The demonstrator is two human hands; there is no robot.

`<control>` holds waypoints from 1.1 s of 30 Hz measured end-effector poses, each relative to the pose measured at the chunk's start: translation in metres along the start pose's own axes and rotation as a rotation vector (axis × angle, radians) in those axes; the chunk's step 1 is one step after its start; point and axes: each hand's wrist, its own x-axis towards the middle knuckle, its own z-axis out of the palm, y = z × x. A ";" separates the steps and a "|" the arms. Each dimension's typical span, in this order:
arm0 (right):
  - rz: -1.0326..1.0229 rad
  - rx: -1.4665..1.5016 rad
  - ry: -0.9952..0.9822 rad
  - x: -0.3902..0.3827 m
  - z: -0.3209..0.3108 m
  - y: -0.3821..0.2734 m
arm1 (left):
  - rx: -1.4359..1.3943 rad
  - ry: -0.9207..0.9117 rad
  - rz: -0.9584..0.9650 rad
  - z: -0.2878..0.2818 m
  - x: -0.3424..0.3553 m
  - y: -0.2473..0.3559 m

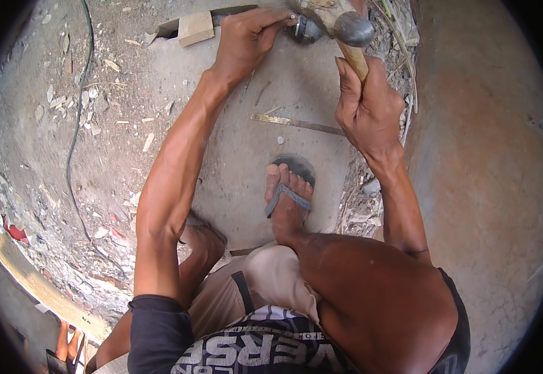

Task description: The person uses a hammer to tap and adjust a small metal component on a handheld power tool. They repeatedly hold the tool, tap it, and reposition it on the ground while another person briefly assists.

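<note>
My right hand (pixel 371 103) is wrapped around the wooden handle of a hammer (pixel 353 30), whose rounded metal head is raised at the top of the view. Across from it, my left hand (pixel 249 40) is closed in a pinch, thumb and forefinger pressed together. A small light tip shows at those fingertips, too small to name. Right beside them is a dark, rounded metal piece (pixel 307 31), partly hidden behind the hammer head. A pale wooden block (pixel 195 28) lies just left of my left hand, by a dark gap in the ground.
A thin flat strip (pixel 296 123) lies on the concrete ahead of my sandalled foot (pixel 290 193). Along the left runs a black cable (pixel 75 143) over wood chips and rubble. Another person's legs (pixel 67 341) show at lower left. Smooth brownish floor (pixel 477 174) spans the right.
</note>
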 end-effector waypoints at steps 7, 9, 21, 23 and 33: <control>0.065 -0.146 -0.150 0.001 0.005 0.012 | -0.024 0.009 -0.056 0.002 -0.001 0.000; 0.068 -0.053 -0.064 -0.005 0.003 0.009 | -0.042 -0.004 -0.020 0.001 -0.001 0.000; -0.045 0.053 0.000 -0.002 0.005 0.007 | -0.031 0.002 -0.003 0.001 -0.003 -0.003; 0.031 -0.111 -0.168 0.006 0.003 0.007 | -0.029 0.021 -0.055 0.001 -0.006 -0.005; 0.229 0.066 -0.047 -0.001 -0.012 -0.004 | -0.506 0.022 -0.572 0.007 0.004 0.003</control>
